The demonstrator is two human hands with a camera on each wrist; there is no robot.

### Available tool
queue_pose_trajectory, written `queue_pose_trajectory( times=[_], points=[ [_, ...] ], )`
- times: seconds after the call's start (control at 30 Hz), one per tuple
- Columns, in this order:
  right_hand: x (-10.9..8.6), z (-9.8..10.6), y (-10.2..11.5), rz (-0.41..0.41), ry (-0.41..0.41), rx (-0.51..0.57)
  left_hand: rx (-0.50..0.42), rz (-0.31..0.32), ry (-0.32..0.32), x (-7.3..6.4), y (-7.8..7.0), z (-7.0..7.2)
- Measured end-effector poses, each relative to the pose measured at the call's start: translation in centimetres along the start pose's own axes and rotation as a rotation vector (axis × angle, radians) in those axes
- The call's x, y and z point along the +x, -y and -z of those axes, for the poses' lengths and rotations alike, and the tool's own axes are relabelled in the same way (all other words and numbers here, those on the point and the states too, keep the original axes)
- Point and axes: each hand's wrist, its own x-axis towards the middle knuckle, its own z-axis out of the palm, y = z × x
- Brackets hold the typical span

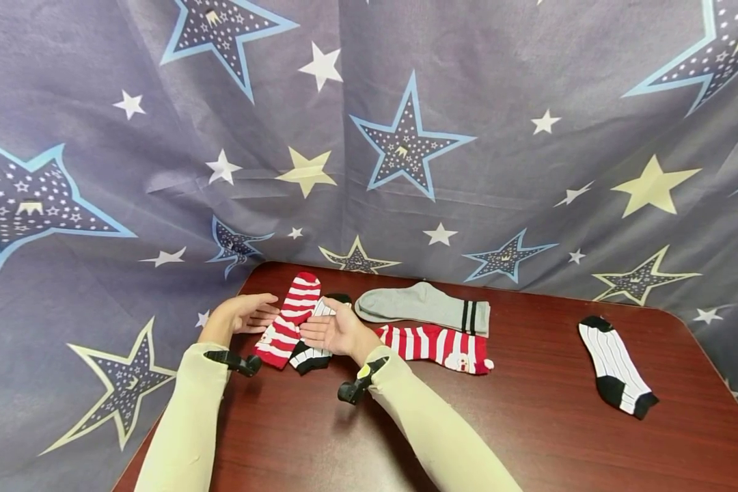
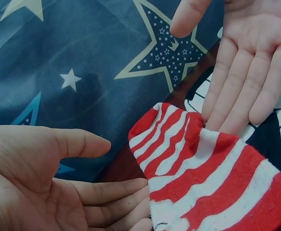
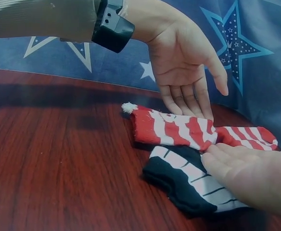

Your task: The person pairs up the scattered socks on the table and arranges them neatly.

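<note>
A red-and-white striped sock (image 1: 289,318) lies between the two hands at the left of the table. My left hand (image 1: 251,314) is at its left side, fingers straight, fingertips at the fabric's edge. Over a white sock with black stripes, heel and cuff (image 1: 312,357), my right hand (image 1: 335,329) reaches with straight fingers, tips at the striped sock's right side. The left wrist view shows both palms and the red striped sock (image 2: 203,178) between them. In the right wrist view the black-and-white sock (image 3: 193,180) lies in front of the red striped one (image 3: 172,130); the right hand hides part of it.
Right of the hands lie grey socks (image 1: 421,304) with two black bands. Just in front of them is another red-and-white striped sock (image 1: 433,347). A second black-and-white sock (image 1: 615,365) lies far right on the brown table (image 1: 529,424). A star-patterned cloth (image 1: 498,171) hangs behind.
</note>
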Motion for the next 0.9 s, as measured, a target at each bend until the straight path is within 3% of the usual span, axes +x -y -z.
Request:
queue_pose_trajectory(
  times=[0.17, 0.47, 0.9],
  points=[
    [-0.17, -0.3, -0.16, 0.001, 0.014, -0.032, 0.029, 0.003, 0.002, -0.01, -0.03, -0.03],
    [-0.26, -0.51, -0.36, 0.001, 0.021, -0.037, -0.006, 0.04, -0.02, -0.43, -0.18, -0.25],
    [-0.57, -0.75, -0.31, 0.009, 0.022, -0.025, 0.037, -0.018, 0.073, -0.8, -0.72, -0.44]
  ],
)
